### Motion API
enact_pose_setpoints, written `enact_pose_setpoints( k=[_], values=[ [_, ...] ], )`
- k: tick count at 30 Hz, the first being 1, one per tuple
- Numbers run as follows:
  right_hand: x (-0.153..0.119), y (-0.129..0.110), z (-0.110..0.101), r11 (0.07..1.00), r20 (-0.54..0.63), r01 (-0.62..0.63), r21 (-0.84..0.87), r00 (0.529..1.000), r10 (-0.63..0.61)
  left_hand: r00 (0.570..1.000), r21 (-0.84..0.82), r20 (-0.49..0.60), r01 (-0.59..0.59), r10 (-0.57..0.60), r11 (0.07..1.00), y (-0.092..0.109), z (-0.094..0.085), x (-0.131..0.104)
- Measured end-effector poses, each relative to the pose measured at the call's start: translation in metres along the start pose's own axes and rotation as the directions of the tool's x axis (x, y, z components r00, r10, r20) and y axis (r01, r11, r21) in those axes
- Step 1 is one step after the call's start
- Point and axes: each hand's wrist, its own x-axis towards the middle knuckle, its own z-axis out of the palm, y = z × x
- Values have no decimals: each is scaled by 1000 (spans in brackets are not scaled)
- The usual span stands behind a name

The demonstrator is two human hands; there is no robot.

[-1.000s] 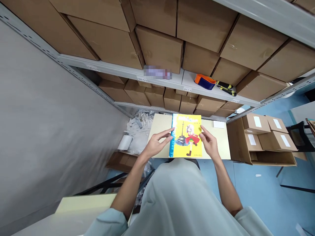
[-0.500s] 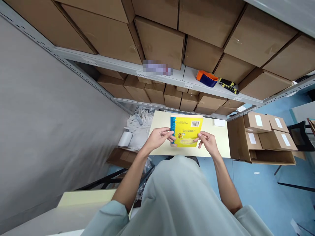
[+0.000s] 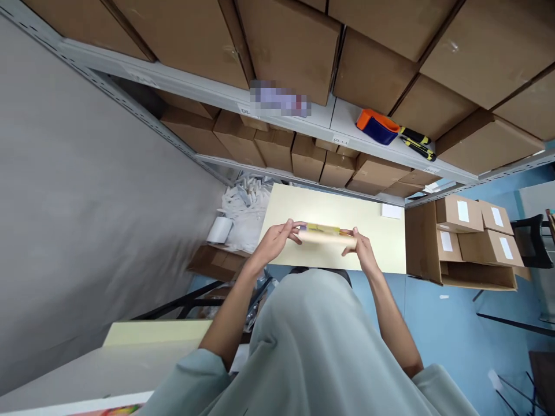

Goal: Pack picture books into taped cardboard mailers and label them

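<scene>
A yellow book is held between my two hands over the cream tabletop. Its page edge faces me, and only a thin, blurred strip of the yellow cover shows beyond. My left hand grips the left end, thumb on top and fingers beneath. On the right end, my right hand pinches the book with its thumb raised. A small white stack of paper or a card box lies at the far right of the tabletop.
Shelves of cardboard boxes rise ahead. An orange and blue holder and black-yellow cutters rest on a shelf edge. A carton of smaller boxes stands right; white scraps and a white roll lie left.
Both hands have tilted the book from showing its yellow back cover with the barcode to showing its page edge. The camera view has shifted slightly.
</scene>
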Motion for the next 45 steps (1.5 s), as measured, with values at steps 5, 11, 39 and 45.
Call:
enact_pose_setpoints(
  k=[5, 11, 39, 45],
  values=[
    [31, 48, 27, 1000, 112, 2, 29, 994, -5, 1000, -27, -4, 26, -27, 999, -52, -4, 5],
    [103, 100, 84, 1000, 168, -2, 11, 986, 0, 976, -71, -202, 72, -85, 995, -124, -30, 37],
    [134, 84, 93, 973, 192, -58, -223, 976, 102, 777, -313, -577, 76, -253, 947, -202, -22, 23],
    [112, 74, 86, 948, 237, -164, -272, 944, 231, 713, -402, -601, 122, -362, 908, -204, 12, -5]
  ],
)
